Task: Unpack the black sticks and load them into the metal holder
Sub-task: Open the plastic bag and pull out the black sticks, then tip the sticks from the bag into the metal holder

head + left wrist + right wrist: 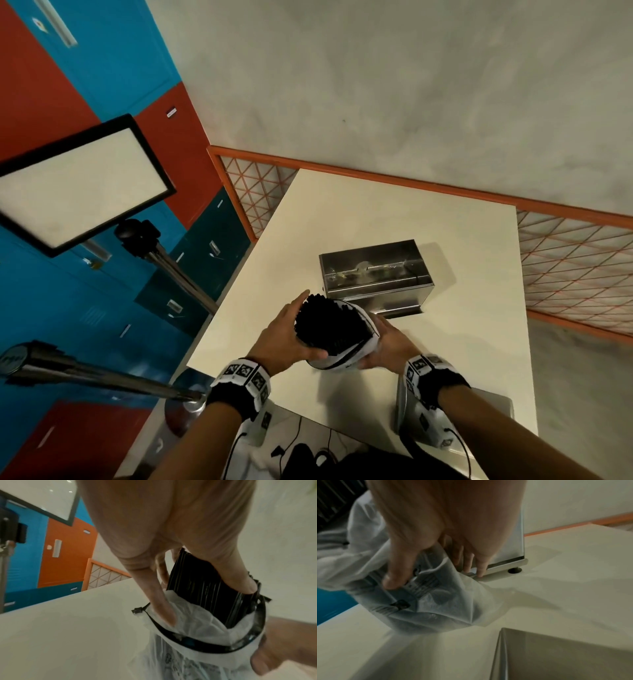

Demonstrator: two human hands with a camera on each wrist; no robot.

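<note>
Black sticks point(327, 327) near table edge point(246, 377)

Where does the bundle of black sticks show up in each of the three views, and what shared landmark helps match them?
Head: black sticks low centre, between both hands, just in front of the metal holder.
Left wrist: right of centre, rising out of the white plastic bag, under the left hand.
Right wrist: only a dark sliver in the top left corner.
Shared landmark: the white plastic bag, seen in all three views.
</note>
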